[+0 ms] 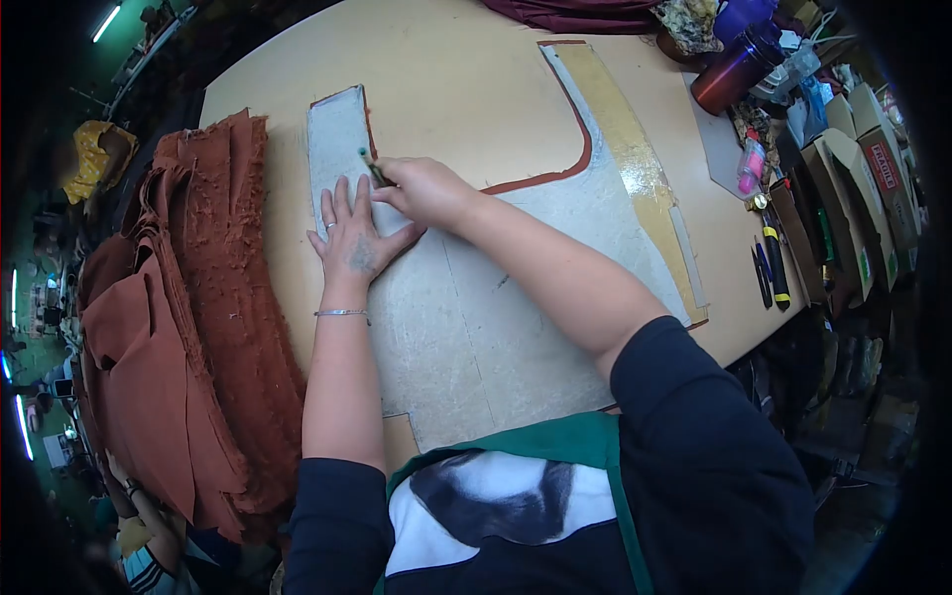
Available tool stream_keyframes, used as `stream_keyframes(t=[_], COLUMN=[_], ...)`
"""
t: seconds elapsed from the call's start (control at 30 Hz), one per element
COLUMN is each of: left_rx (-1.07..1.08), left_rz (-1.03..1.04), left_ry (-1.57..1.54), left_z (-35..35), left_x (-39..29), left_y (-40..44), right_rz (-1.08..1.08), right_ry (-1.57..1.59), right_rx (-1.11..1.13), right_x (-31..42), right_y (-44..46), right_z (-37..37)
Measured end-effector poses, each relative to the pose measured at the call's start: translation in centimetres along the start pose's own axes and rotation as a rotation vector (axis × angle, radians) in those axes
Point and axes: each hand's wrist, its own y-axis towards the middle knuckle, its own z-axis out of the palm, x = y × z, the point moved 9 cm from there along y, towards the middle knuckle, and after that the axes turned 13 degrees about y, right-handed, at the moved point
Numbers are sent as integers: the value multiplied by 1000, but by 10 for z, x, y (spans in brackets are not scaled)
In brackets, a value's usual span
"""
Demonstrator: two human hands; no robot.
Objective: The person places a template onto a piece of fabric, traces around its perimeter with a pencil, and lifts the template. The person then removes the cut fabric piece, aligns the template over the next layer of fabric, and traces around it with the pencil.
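Observation:
A large greyish-white pattern template (526, 258) lies flat on the table, with a strip of glossy yellowish tape along its right side. Rust-brown fabric (540, 182) peeks out from under its inner curved edge. My left hand (352, 243) presses flat on the template's upper-left arm, fingers spread. Just right of it, my right hand (426, 193) is closed around a slim dark-green pen (369, 161), held at the template's inner edge. Its tip is hidden by my fingers.
A thick stack of rust-brown fabric (198, 327) lies at the left. To the right are a yellow-and-black cutter (773, 263), dark pens (761, 273), a pink bottle (751, 167), a red tumbler (734, 74) and cardboard boxes (843, 188). Maroon cloth (575, 14) lies at the far edge.

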Motion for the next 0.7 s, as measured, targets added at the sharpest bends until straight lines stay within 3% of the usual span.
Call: stream_keyframes(t=[0.23,0.3,0.37,0.43,0.57,0.67,0.7], left_rx=[-2,8,7,6,36,-193,-264], left_rz=[6,3,3,7,-50,125,277], left_ry=[7,13,17,18,-2,31,-1], left_z=[2,4,4,3,5,-35,-46], left_x=[0,1,1,0,-1,-65,-108], left_y=[0,0,0,1,-1,-27,-42], right_rz=[140,328,248,324,326,274,280], right_ry=[98,43,40,154,141,103,77], right_rx=[-6,-55,-144,-199,-226,-229,-241], right_x=[-28,-45,-69,-93,-105,-94,-87], right_y=[-39,-68,-87,-104,-108,-105,-107], right_z=[-36,-87,-143,-188,-209,-205,-206])
